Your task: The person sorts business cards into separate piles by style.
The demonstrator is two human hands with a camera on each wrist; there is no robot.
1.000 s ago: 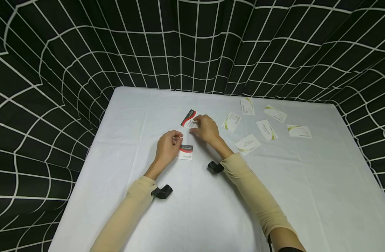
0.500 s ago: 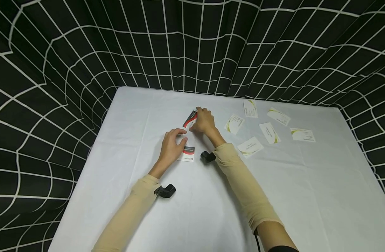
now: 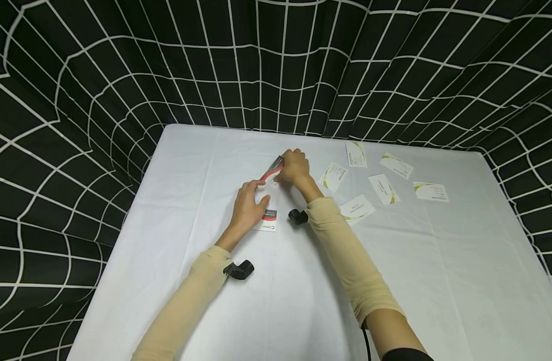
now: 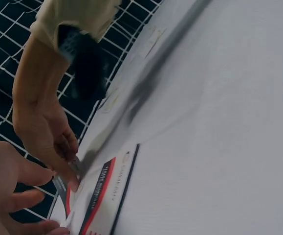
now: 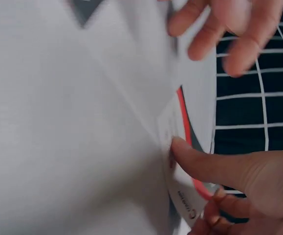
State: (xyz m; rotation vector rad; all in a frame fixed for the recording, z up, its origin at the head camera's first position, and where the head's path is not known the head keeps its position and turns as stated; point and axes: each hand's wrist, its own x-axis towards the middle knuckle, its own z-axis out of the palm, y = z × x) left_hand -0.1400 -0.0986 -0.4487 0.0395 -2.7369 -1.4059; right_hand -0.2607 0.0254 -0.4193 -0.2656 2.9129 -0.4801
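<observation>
One red-and-black card sits between the hands, pinched by the right hand, thumb on its printed face and fingers at the edge. With noon toward the black curtain, it lies at about 8 o'clock from that hand, clearly the nearer, and at 1 o'clock from the left hand, whose fingers are loosely spread and hold nothing I can see. Its long side runs roughly from 7 to 1 o'clock. Toward 6 o'clock from it lies a second red-banded card, its left end covered by the left hand. Right-hand fingers hide part of the pinched card, and I can't tell whether its lower edge touches the white cloth
</observation>
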